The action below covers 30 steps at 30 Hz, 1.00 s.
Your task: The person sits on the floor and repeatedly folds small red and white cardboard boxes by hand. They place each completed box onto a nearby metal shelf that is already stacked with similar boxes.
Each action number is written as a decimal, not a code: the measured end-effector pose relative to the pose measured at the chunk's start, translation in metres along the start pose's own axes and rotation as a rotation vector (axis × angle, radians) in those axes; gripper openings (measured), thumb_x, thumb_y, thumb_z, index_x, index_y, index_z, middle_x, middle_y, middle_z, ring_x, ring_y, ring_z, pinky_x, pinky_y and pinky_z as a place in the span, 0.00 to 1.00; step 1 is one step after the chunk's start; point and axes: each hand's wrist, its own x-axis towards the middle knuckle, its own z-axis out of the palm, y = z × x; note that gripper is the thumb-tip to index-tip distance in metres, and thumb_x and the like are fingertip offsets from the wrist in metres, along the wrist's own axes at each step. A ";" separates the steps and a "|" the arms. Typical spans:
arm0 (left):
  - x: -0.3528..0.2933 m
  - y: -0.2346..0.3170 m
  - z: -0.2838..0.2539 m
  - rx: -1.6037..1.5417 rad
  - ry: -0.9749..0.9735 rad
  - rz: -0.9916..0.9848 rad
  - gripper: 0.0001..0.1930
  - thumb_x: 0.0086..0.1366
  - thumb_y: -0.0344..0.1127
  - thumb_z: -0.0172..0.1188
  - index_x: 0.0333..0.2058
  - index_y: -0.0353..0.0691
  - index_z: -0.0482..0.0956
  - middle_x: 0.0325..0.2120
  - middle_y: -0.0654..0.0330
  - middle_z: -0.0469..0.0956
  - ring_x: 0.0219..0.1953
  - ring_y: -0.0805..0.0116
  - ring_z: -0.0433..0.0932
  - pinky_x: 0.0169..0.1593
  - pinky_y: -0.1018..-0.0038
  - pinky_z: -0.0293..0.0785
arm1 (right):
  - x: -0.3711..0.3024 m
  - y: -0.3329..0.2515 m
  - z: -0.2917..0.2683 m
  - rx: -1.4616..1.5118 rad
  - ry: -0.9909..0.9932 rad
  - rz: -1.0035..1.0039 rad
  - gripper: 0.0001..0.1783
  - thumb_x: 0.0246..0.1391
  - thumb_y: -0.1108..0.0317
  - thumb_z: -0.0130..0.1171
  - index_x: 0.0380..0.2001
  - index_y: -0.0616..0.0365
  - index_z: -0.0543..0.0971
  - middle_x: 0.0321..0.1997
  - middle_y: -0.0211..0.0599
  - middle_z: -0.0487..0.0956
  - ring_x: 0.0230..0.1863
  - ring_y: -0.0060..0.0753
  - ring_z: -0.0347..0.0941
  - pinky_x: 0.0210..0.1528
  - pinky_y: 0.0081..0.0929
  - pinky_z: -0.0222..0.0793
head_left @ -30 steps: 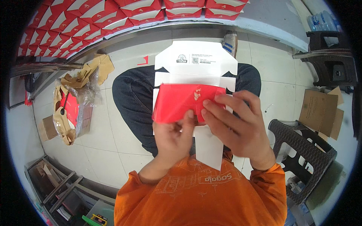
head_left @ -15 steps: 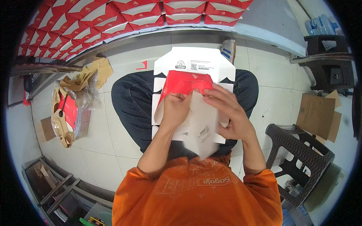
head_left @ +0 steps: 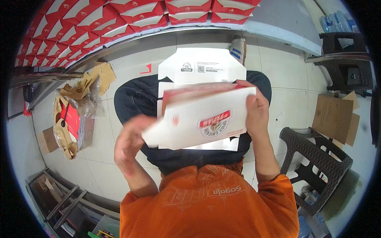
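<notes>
Carton (head_left: 198, 125) over flat sheet (head_left: 202, 65), left hand (head_left: 131, 139) at its left end, right hand (head_left: 258, 109) at its right. Sheet across lap (head_left: 186, 157), far part showing beyond carton. Ahead: counter (head_left: 281, 25), stacked boxes (head_left: 139, 18) on its left stretch. On floor (head_left: 291, 107): scrap (head_left: 147, 70) beyond left knee (head_left: 131, 97), wrapping paper (head_left: 105, 75) farther left. Lower left: rack (head_left: 65, 192). Right side, near to far: stool (head_left: 313, 139), cardboard box (head_left: 331, 117), second stool (head_left: 351, 75), bottles (head_left: 337, 23).
</notes>
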 end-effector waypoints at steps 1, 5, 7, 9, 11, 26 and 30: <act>0.009 -0.001 0.017 0.209 0.144 0.135 0.44 0.52 0.62 0.63 0.61 0.38 0.65 0.62 0.39 0.59 0.66 0.49 0.60 0.64 0.57 0.63 | -0.006 0.002 0.006 0.083 0.049 0.132 0.24 0.58 0.59 0.59 0.54 0.61 0.73 0.46 0.38 0.77 0.47 0.30 0.74 0.50 0.28 0.70; 0.036 -0.014 0.057 -0.011 0.605 0.020 0.62 0.40 0.68 0.73 0.67 0.40 0.54 0.67 0.36 0.48 0.68 0.42 0.55 0.67 0.53 0.58 | -0.009 0.022 0.030 0.340 -0.029 0.473 0.18 0.61 0.62 0.54 0.47 0.65 0.75 0.40 0.34 0.78 0.40 0.24 0.74 0.44 0.21 0.70; 0.047 -0.006 0.067 -0.273 0.673 0.092 0.63 0.40 0.67 0.73 0.68 0.40 0.51 0.68 0.37 0.47 0.68 0.43 0.54 0.67 0.53 0.56 | -0.010 0.025 0.022 0.295 -0.125 0.444 0.17 0.62 0.60 0.54 0.45 0.64 0.76 0.39 0.33 0.78 0.39 0.23 0.74 0.44 0.22 0.70; -0.008 -0.062 0.048 -0.431 0.598 0.191 0.61 0.42 0.63 0.73 0.68 0.39 0.50 0.67 0.41 0.50 0.68 0.46 0.56 0.67 0.54 0.57 | -0.013 0.019 0.022 0.337 -0.099 0.419 0.17 0.62 0.59 0.53 0.44 0.63 0.76 0.38 0.32 0.78 0.39 0.23 0.74 0.44 0.23 0.70; -0.025 -0.081 0.039 -0.499 0.535 0.204 0.60 0.44 0.59 0.73 0.68 0.37 0.50 0.67 0.44 0.53 0.67 0.50 0.57 0.67 0.56 0.57 | -0.012 0.014 0.034 0.429 -0.052 0.473 0.18 0.62 0.59 0.54 0.45 0.63 0.77 0.39 0.32 0.78 0.40 0.23 0.74 0.46 0.22 0.69; 0.036 -0.030 0.064 -0.004 0.272 -0.095 0.58 0.41 0.37 0.71 0.69 0.33 0.45 0.64 0.50 0.56 0.67 0.58 0.56 0.68 0.69 0.50 | -0.018 -0.010 0.054 -0.703 0.010 -0.829 0.35 0.61 0.34 0.44 0.33 0.55 0.85 0.41 0.43 0.71 0.44 0.44 0.65 0.54 0.42 0.62; 0.023 -0.020 0.061 -0.252 0.012 -0.403 0.52 0.52 0.39 0.67 0.69 0.32 0.45 0.65 0.50 0.56 0.67 0.61 0.56 0.68 0.69 0.50 | -0.023 -0.011 0.068 -0.357 -0.096 -0.635 0.32 0.68 0.48 0.37 0.21 0.62 0.75 0.37 0.45 0.72 0.41 0.42 0.68 0.56 0.44 0.63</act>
